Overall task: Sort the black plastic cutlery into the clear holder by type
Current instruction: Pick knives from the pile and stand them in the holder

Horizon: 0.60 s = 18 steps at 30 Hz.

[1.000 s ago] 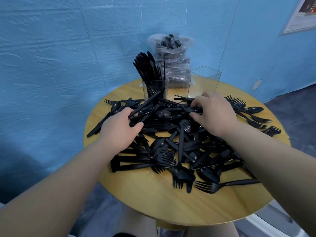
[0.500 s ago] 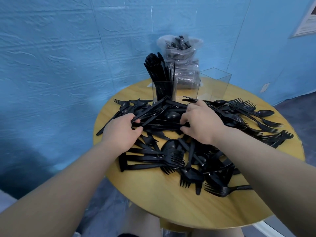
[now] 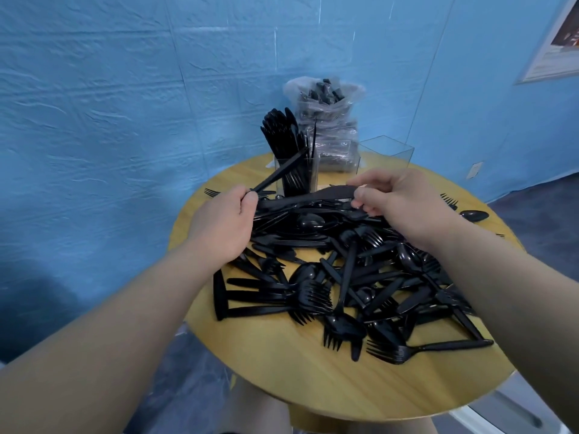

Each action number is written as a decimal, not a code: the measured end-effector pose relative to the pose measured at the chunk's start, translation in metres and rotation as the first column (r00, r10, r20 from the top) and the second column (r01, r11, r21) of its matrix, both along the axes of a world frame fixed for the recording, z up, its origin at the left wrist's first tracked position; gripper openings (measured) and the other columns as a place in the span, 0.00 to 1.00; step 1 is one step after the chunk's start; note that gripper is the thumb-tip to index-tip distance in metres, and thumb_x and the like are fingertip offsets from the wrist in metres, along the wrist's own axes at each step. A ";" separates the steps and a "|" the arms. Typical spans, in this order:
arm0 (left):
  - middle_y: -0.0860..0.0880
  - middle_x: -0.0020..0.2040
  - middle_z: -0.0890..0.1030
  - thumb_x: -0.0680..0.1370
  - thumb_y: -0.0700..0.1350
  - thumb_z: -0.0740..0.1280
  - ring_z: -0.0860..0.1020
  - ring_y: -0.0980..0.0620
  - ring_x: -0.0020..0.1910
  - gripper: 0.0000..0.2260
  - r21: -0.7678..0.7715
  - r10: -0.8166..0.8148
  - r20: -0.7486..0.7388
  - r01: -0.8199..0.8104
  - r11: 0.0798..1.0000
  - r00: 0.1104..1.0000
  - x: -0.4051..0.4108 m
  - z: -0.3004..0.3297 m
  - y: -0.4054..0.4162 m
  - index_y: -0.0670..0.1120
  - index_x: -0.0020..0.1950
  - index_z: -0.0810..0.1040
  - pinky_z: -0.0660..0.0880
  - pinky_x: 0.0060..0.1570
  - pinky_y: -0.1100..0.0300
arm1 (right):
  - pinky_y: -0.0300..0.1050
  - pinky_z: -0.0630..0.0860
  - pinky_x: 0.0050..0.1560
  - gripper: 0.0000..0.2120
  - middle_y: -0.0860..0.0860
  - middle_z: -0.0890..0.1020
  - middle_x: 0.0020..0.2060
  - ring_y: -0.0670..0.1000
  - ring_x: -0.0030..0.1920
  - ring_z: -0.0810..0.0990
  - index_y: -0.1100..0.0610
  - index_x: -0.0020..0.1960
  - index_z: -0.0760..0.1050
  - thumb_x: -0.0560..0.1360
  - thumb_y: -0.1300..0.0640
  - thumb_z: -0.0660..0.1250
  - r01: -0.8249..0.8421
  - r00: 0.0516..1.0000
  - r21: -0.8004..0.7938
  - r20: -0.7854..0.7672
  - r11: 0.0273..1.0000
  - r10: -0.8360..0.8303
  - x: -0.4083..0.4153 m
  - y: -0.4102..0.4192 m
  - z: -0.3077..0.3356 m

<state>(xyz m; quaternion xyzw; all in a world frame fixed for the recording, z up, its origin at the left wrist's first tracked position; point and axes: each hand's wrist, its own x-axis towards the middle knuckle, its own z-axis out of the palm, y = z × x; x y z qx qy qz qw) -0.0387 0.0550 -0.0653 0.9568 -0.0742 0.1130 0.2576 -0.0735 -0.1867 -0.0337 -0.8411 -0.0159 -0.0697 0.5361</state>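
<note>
The left hand (image 3: 223, 223) pinches one black knife (image 3: 279, 174) by its end, the piece slanting up and away toward the clear holder (image 3: 296, 177) just beyond it. The right hand (image 3: 404, 202) grips another knife (image 3: 326, 193) at its blade end between thumb and curled fingers; this one spans the gap between both hands. Below and nearer than the hands, the loose cutlery pile (image 3: 344, 277) covers the round wooden table (image 3: 282, 371). Knives already stand upright in the holder's compartment beyond the left hand.
</note>
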 end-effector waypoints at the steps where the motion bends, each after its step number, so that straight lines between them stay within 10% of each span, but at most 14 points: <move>1: 0.47 0.36 0.75 0.83 0.51 0.50 0.72 0.48 0.37 0.16 0.017 -0.015 0.010 0.015 1.000 1.000 -0.001 0.002 -0.001 0.45 0.44 0.71 0.67 0.36 0.54 | 0.34 0.75 0.36 0.08 0.49 0.83 0.32 0.43 0.31 0.75 0.55 0.48 0.80 0.75 0.65 0.66 -0.009 1.000 0.063 -0.009 0.998 0.010 -0.001 0.002 0.002; 7: 0.50 0.36 0.75 0.82 0.50 0.51 0.73 0.51 0.36 0.15 0.088 -0.076 0.009 0.075 0.993 0.997 -0.012 0.004 0.003 0.47 0.44 0.74 0.68 0.35 0.55 | 0.35 0.75 0.34 0.04 0.53 0.81 0.31 0.46 0.31 0.75 0.62 0.47 0.79 0.74 0.67 0.67 -0.015 0.993 0.391 -0.105 0.920 0.061 -0.005 0.010 0.012; 18: 0.48 0.33 0.73 0.82 0.54 0.48 0.73 0.49 0.35 0.17 0.139 -0.259 -0.075 0.267 0.953 0.963 -0.027 0.014 0.004 0.46 0.41 0.68 0.68 0.37 0.52 | 0.37 0.76 0.34 0.03 0.53 0.83 0.32 0.46 0.31 0.78 0.62 0.42 0.80 0.74 0.62 0.70 0.071 0.994 0.490 -0.108 0.869 -0.020 0.001 0.026 0.012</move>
